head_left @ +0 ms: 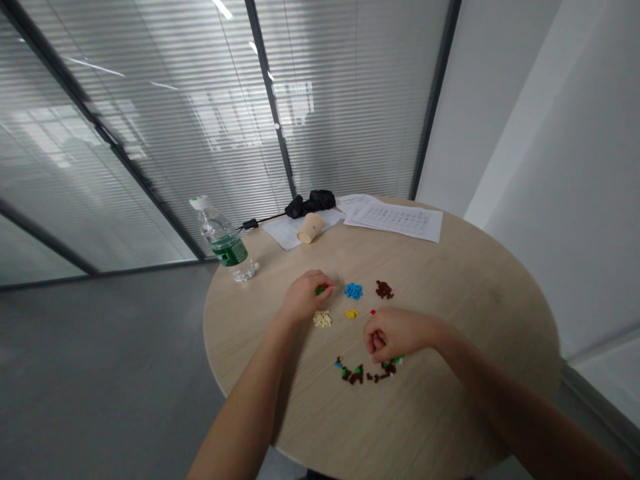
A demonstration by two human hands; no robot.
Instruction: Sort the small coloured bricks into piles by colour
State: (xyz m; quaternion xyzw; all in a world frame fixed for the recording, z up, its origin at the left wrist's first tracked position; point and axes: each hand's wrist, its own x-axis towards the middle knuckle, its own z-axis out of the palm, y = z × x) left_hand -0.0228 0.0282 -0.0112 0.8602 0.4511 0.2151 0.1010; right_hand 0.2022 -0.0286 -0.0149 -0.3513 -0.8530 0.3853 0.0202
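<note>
My left hand point(305, 295) rests on the round wooden table point(450, 400), its fingers curled over a small pile of green and red pieces point(321, 289). My right hand point(393, 335) is closed in a loose fist just above a scattered mix of brown, green and blue pieces point(363, 373); what it holds is hidden. Between the hands lie sorted little piles: cream point(323, 319), yellow point(351, 313), blue point(353, 291), dark brown point(384, 289), and a single red piece point(373, 311).
A plastic water bottle point(223, 241) stands at the table's left edge. At the back are a tipped paper cup point(311, 228), printed sheets point(395, 217), a black bundle with a cable point(310, 202). Glass walls with blinds stand behind; a white wall at right.
</note>
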